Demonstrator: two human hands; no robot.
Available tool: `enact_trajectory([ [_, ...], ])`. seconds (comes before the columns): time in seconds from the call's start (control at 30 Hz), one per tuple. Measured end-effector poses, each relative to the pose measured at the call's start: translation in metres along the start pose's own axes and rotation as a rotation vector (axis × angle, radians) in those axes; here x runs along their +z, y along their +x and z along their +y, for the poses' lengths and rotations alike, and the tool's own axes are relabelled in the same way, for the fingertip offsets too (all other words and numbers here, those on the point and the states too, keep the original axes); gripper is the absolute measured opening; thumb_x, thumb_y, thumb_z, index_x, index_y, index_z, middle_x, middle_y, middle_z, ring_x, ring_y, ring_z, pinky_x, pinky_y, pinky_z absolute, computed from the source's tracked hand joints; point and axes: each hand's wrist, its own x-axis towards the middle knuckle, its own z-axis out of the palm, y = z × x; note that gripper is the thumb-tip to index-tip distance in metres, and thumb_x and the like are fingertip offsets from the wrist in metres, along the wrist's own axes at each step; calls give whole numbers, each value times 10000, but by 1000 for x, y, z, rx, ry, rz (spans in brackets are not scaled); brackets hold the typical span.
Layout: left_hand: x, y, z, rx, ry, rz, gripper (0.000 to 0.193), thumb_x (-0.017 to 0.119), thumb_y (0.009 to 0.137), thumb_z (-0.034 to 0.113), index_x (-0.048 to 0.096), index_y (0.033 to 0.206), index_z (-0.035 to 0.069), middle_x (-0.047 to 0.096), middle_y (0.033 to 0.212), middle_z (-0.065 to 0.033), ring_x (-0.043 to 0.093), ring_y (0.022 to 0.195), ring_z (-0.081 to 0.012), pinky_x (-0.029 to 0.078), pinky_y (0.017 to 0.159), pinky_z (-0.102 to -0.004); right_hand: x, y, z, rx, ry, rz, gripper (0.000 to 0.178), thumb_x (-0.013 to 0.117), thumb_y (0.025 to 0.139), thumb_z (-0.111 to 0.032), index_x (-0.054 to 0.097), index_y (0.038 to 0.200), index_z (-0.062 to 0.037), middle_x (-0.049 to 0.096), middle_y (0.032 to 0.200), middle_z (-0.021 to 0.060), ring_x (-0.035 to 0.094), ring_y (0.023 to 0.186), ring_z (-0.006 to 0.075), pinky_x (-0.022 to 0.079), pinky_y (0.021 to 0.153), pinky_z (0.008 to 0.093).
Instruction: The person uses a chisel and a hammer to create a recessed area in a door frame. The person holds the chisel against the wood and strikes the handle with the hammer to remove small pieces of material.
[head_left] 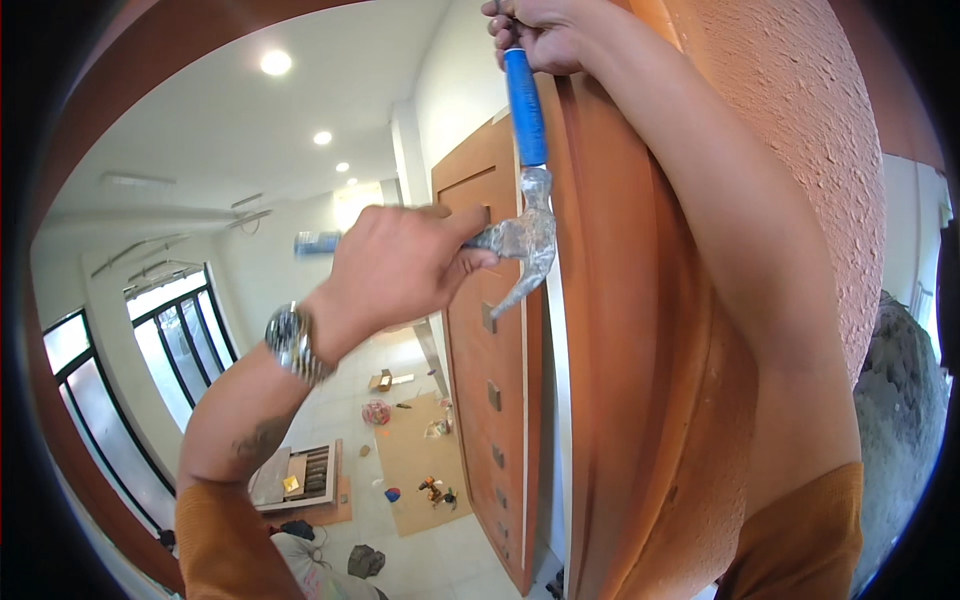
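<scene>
My left hand point(405, 262), with a metal watch on its wrist, is closed round the neck of a claw hammer point(528, 238). The hammer lies nearly level, its striking face upward and its claw curving down. Its face meets or nearly meets the lower end of a blue-handled tool point(526, 110), which stands almost upright. My right hand point(550, 35), at the top edge, is closed round the upper part of that tool. Fingers and the picture's edge hide the tool's tip, so its kind does not show. Both hands are beside the brown door frame point(620, 300).
A panelled brown door point(480, 340) stands ajar left of the frame. Rough orange wall point(800, 110) rises at right. On the tiled floor lie a brown sheet point(415, 490), a power drill point(435, 492) and a slatted wooden piece point(315, 475). Dark-framed windows point(180, 340) are at left.
</scene>
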Motion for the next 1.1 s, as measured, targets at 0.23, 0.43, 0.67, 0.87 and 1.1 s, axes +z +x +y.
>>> enact_trajectory([
  [0.23, 4, -31, 24, 209, 12, -38, 304, 676, 937, 425, 603, 947, 130, 603, 706, -58, 611, 584, -317, 459, 521, -423, 12, -9, 3, -112, -74, 130, 155, 407, 1060, -127, 521, 970, -74, 477, 693, 33, 442, 573, 176, 431, 494, 357],
  [0.43, -4, -43, 11, 74, -108, 12, 314, 674, 939, 419, 607, 912, 113, 580, 689, -65, 591, 565, -316, 435, 515, -420, 26, -32, 21, -103, -34, 63, 140, 395, 1050, -102, 515, 991, -59, 480, 721, 49, 453, 573, 171, 441, 483, 349],
  [0.67, -6, -59, 14, 111, -73, -50, 327, 675, 941, 432, 620, 920, 110, 571, 659, -61, 591, 552, -309, 433, 508, -418, 16, -19, 14, -137, 65, -25, 151, 378, 1056, -96, 504, 979, -67, 452, 689, 26, 412, 540, 154, 433, 479, 320],
  [0.87, -5, -60, 12, 85, -60, -65, 334, 677, 939, 438, 625, 923, 109, 577, 658, -58, 599, 548, -307, 436, 507, -417, 17, -23, 8, -150, 25, -22, 200, 339, 1089, -127, 500, 984, -69, 442, 684, 15, 407, 550, 135, 427, 484, 310],
  [1.1, -6, -62, 13, 93, -71, -64, 340, 671, 942, 441, 622, 928, 105, 579, 662, -62, 601, 548, -312, 440, 504, -423, 25, -34, 5, -127, -4, 43, 218, 320, 1095, -132, 500, 987, -74, 428, 682, 2, 396, 547, 132, 423, 513, 304],
])
